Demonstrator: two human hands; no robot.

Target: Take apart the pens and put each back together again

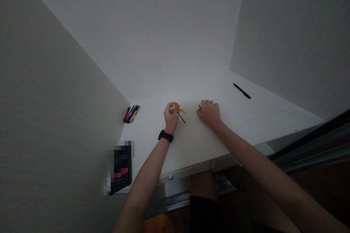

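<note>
Left hand (171,118), fingers shut on yellow pen (182,109), right hand (209,113), fingers curled on dark item (200,107)

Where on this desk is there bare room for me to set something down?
Bare desk shows between the forearms, and between the right hand and the black pen. Another patch lies between the left hand and the pens. It is crowded at the hands, around the yellow piece.
</note>
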